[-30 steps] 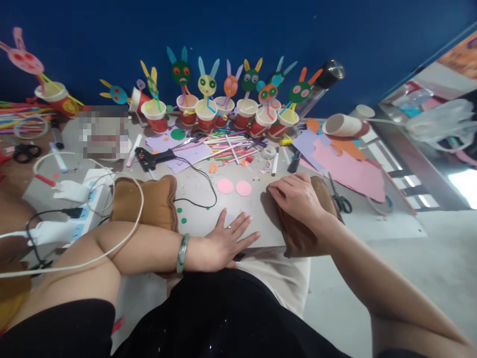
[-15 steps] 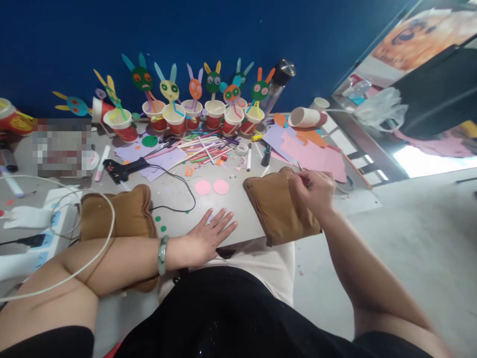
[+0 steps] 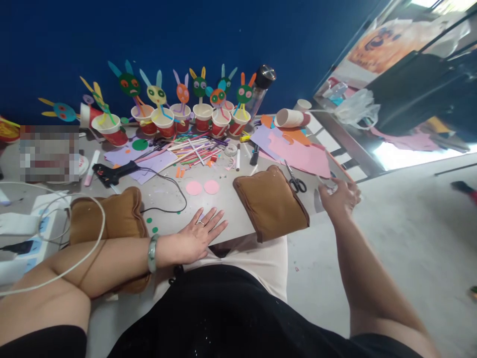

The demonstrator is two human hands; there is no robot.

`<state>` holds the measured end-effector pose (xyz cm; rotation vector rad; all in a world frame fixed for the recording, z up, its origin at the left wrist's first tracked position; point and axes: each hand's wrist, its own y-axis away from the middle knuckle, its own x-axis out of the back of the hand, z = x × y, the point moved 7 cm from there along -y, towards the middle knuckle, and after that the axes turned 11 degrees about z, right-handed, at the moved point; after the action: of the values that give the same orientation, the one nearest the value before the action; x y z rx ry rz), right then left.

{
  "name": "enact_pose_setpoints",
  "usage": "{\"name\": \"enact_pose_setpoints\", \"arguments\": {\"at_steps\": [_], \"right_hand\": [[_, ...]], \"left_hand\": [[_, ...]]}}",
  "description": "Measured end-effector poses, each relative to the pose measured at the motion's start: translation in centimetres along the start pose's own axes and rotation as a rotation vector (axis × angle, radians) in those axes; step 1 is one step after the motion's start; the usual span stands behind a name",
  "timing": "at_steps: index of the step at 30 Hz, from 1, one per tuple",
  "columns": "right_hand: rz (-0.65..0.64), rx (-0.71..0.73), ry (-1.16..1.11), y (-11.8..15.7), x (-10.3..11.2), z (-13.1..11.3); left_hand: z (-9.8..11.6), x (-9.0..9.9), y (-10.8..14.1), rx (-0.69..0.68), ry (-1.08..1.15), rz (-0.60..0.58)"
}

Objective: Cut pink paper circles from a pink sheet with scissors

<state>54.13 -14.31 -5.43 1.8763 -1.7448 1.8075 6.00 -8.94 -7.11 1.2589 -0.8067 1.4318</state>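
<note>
My left hand lies flat at the table's front edge, fingers spread, holding nothing. Just beyond its fingertips are two pink paper circles. My right hand is at the table's right edge, its fingers bent round what looks like a roll of clear tape, mostly hidden by the hand. Black-handled scissors rest between that hand and a brown cushion pad. Several small green circles lie left of my left hand.
Paper cups with paper bunny figures stand along the blue wall. Before them are coloured sticks, a black glue gun with its cord, and pink paper. A second brown pad and a power strip lie left.
My right hand has let go of the scissors, leaving them beside the pad, and moved right to the table edge. My left hand stays flat. The view has shifted slightly to the right.
</note>
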Motion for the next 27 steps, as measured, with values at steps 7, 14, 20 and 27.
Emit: {"name": "enact_pose_setpoints", "arguments": {"at_steps": [7, 14, 20, 27], "right_hand": [[0.013, 0.055, -0.055, 2.0, 0.3, -1.0], [-0.067, 0.245, -0.205, 2.4, 0.7, -7.1], [-0.336, 0.466, -0.351, 2.4, -2.4, -16.5], [-0.429, 0.76, -0.21, 2.2, -7.5, -26.6]], "left_hand": [[-0.2, -0.2, -0.1, 0.022, -0.006, 0.031], [-0.3, -0.6, -0.1, 0.018, 0.0, 0.057], [-0.4, -0.5, 0.1, 0.007, 0.004, 0.062], [-0.3, -0.4, 0.0, -0.012, 0.013, 0.026]]}}
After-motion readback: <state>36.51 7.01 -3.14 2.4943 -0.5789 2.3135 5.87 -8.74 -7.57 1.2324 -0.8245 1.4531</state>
